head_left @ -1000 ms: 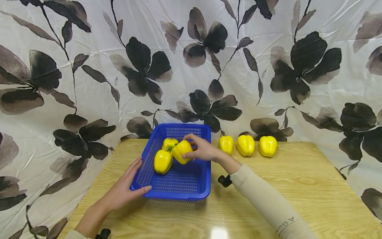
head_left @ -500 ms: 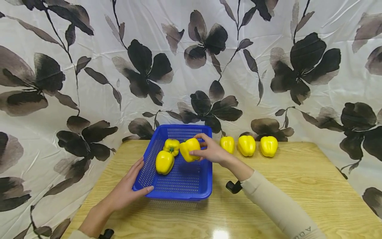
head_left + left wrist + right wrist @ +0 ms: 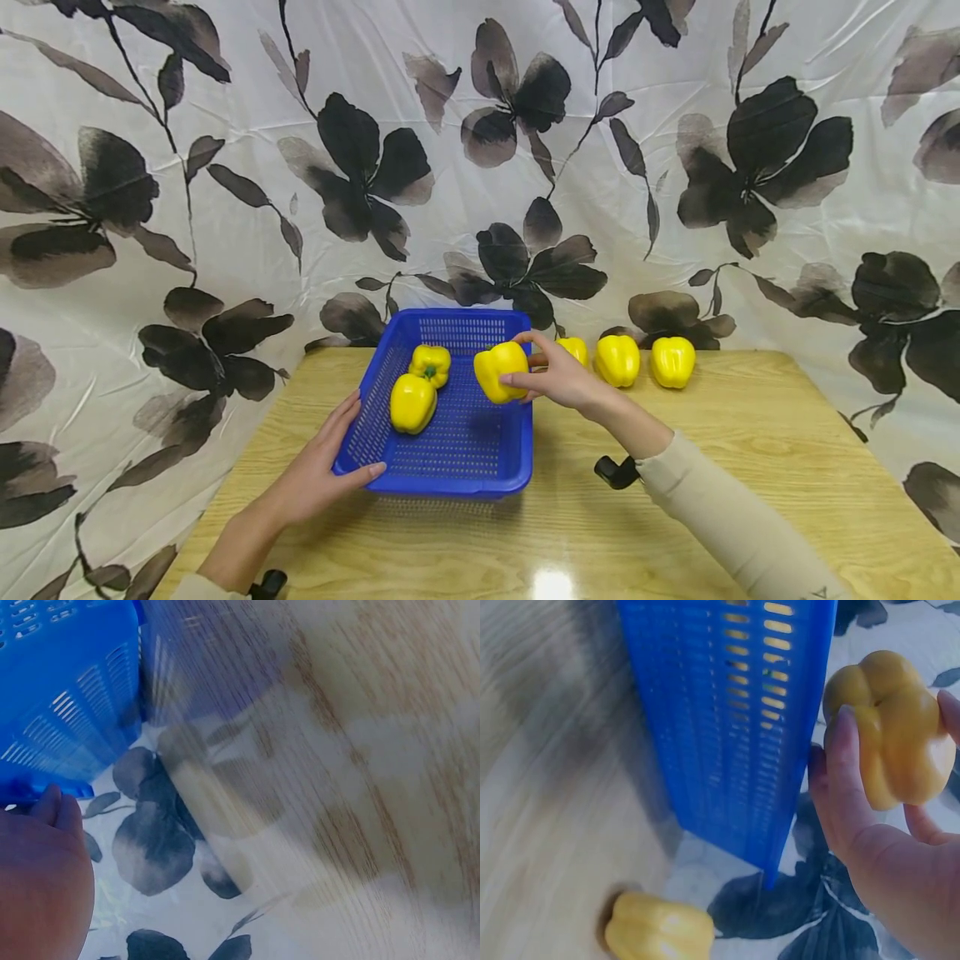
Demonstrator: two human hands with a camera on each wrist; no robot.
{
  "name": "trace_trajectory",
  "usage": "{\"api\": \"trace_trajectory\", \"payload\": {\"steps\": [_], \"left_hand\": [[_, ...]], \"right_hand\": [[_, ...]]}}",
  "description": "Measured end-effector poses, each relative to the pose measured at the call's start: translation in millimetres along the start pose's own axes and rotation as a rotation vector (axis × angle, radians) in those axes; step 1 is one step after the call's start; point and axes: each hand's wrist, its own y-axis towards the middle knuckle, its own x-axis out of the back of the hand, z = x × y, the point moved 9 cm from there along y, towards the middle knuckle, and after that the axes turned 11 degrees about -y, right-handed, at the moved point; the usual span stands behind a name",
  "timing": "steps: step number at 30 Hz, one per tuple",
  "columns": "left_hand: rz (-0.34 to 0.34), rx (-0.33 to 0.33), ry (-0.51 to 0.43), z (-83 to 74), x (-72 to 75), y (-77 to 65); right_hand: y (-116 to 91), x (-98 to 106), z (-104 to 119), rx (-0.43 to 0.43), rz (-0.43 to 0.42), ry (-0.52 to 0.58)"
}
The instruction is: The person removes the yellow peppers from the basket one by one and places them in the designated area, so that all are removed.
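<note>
My right hand [image 3: 558, 375] grips a yellow bell pepper [image 3: 501, 372] above the right rim of a blue plastic basket [image 3: 457, 485]. In the right wrist view the fingers and thumb wrap around that same pepper [image 3: 892, 735], beside the basket's slotted wall [image 3: 712, 735]. My left hand [image 3: 315, 471] rests on the basket's left side, fingers extended along the outside and thumb over the near rim corner. The left wrist view shows only part of this hand [image 3: 45, 877] at the rim. Two yellow peppers, one nearer [image 3: 412, 404] and one farther [image 3: 431, 365], lie inside the basket.
Right of the basket, three yellow peppers stand in a row along the back of the wooden table [image 3: 675, 467]: a partly hidden one [image 3: 576, 348], a middle one [image 3: 617, 361] and a right one [image 3: 672, 362]. A floral cloth [image 3: 637, 225] hangs behind.
My right hand has carried its pepper rightward, away from the two peppers in the basket to above the right rim. The left hand has stayed at the basket's left side.
</note>
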Motion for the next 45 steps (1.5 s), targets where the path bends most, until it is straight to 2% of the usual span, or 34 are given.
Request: {"api": "trace_trajectory", "payload": {"steps": [15,24,34,45], "left_hand": [[0.001,0.005,-0.005,-0.3,-0.9,-1.0],[0.004,0.013,-0.008,-2.3,0.2,-0.6],[0.004,0.010,-0.006,-1.3,-0.5,-1.4],[-0.007,0.005,-0.007,0.0,-0.6,-1.1]], "right_hand": [[-21.5,31.3,-24.5,-0.007,-0.061,-0.067],[-37.0,44.2,-46.3,-0.066,-0.060,-0.079],[-53.1,44.7,-84.3,-0.092,-0.051,-0.099],[-56.4,39.6,-106.4,-0.146,-0.061,-0.085]]}}
